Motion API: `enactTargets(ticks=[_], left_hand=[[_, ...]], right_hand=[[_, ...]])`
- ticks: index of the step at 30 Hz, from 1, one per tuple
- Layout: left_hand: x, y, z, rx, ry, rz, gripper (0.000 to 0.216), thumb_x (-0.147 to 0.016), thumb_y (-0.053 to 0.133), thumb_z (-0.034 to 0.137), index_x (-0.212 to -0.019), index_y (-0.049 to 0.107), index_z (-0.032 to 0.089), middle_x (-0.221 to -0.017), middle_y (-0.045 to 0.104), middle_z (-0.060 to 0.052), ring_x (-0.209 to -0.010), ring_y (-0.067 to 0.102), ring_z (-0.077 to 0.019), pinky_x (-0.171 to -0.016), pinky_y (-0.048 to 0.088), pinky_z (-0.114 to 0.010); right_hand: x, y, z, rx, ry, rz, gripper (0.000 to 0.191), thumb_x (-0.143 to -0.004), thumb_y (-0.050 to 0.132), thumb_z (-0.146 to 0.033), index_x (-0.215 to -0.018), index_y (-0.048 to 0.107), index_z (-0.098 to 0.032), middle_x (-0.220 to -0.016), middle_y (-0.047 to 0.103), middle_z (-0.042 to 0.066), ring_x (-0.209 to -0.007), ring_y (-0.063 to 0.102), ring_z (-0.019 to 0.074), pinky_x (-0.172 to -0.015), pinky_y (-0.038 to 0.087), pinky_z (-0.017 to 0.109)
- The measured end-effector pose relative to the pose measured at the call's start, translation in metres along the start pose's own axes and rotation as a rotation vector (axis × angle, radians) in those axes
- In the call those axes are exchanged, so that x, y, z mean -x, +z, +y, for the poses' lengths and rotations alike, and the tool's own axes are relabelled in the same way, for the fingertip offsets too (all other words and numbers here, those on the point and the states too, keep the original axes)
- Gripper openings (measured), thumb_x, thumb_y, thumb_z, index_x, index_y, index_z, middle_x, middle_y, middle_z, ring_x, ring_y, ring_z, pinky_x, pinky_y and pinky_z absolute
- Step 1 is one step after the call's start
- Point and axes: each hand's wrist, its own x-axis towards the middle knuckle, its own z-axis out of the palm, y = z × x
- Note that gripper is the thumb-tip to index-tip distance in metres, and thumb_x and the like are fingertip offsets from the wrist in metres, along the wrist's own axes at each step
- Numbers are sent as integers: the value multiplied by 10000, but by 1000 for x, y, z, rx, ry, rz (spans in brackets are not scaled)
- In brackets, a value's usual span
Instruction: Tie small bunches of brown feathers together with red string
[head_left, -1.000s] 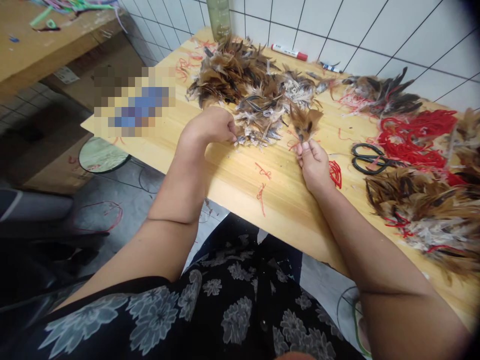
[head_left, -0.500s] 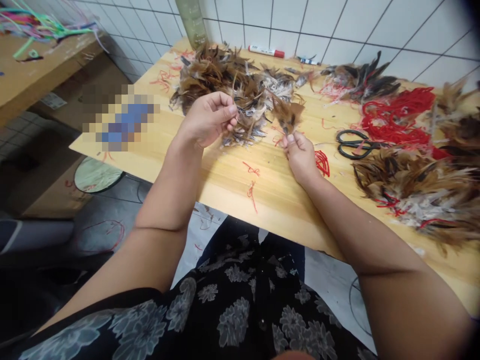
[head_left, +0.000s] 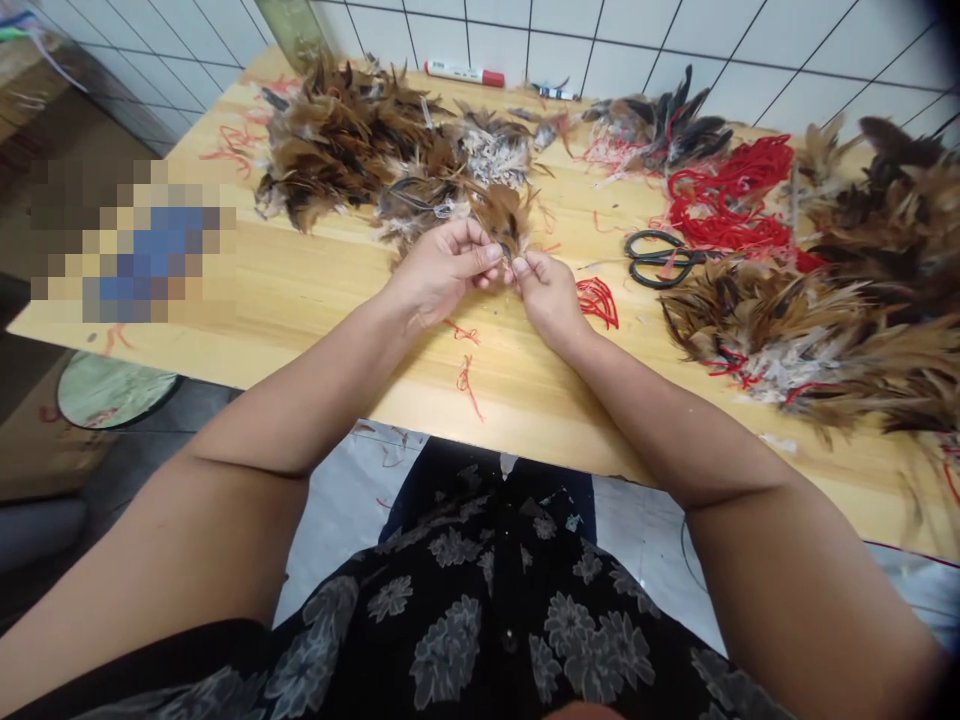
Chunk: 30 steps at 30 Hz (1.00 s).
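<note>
A small bunch of brown feathers [head_left: 501,213] stands up between my two hands, its quill ends down. My right hand [head_left: 549,292] pinches the base of it between thumb and fingers. Up against it from the left, my left hand [head_left: 442,268] is closed too, thumb on fingertips, with what looks like a dark feather in the pinch; the fingers hide most of it. Just behind my hands lies a large pile of brown feathers [head_left: 352,130]. Short red cords [head_left: 598,303] lie to the right of my right hand.
Black-handled scissors [head_left: 660,262] lie on the right beside a heap of red cord [head_left: 739,195]. More feather bunches [head_left: 780,320] fill the right side. A red-capped marker [head_left: 463,73] rests by the tiled wall. Red thread scraps [head_left: 466,385] lie near the table's front edge.
My hands have come together: the left moved to the feather bunch held in the right. The view has shifted to the right, so the table things appear further left.
</note>
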Motion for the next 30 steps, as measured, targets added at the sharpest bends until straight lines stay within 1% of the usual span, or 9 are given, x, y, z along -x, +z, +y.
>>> enactTargets(ticks=[2,4,9,14,19,22,24,27,30], left_hand=[[0,1,-1,-20,16,18,502,-953,1077,194,-840,588,211,-700,660,55,-700,765,-138,-641,568,-201],[-1,1,-2,-47,39,33,497,-967,1054,179,-844,574,219,-688,640,64,-698,768,-141,-635,563,-206],[-5,-3,-11,-175,150,90,512,-956,1058,196,-850,558,227,-726,662,52,-705,766,-162,-673,588,-253],[-9,-6,-17,-278,203,119,524,-917,1093,240,-885,571,240,-749,664,47,-737,760,-176,-723,605,-277],[-7,-3,-17,-379,265,150,494,-920,1081,266,-866,591,247,-749,662,40,-756,745,-181,-743,585,-294],[-4,-1,-16,-448,326,178,422,-944,1023,174,-857,615,240,-772,684,40,-709,696,-159,-725,542,-307],[-2,-1,-16,-479,308,187,390,-955,1003,135,-875,635,236,-795,705,34,-758,722,-167,-753,545,-313],[-1,-3,-15,-480,250,188,396,-974,1018,166,-903,634,235,-821,727,24,-891,784,-197,-813,579,-315],[-3,-6,-18,-437,260,179,449,-962,1059,236,-898,615,242,-831,720,14,-957,810,-225,-810,583,-326]], right_hand=[[0,0,1,5,-10,-5,448,-1212,574,-497,-850,651,-243,-871,704,23,-945,695,218,-1005,577,388],[0,1,2,-1,-25,-16,472,-1213,570,-539,-866,678,-237,-889,719,27,-949,700,213,-1005,566,379],[-4,1,7,-4,-28,-38,484,-1201,607,-591,-901,730,-232,-868,696,11,-905,671,195,-942,534,348],[-7,1,8,-13,2,-54,472,-1185,642,-607,-960,783,-217,-815,646,-11,-820,608,174,-853,500,333],[-6,-1,4,-38,-5,-66,480,-1140,702,-652,-961,786,-214,-811,636,-8,-868,622,184,-897,519,338],[-5,-1,3,-35,-37,-74,468,-1138,705,-637,-944,782,-219,-837,654,5,-922,654,200,-970,549,365],[-6,-1,3,-31,-46,-81,460,-1141,697,-627,-940,776,-221,-859,672,12,-948,673,209,-1004,565,384],[-6,0,3,-4,-48,-88,401,-1150,692,-558,-934,753,-226,-883,693,18,-979,695,219,-1046,585,407],[-5,0,2,63,-49,-76,307,-1149,681,-402,-894,700,-233,-905,696,28,-1019,705,232,-1102,596,438]])
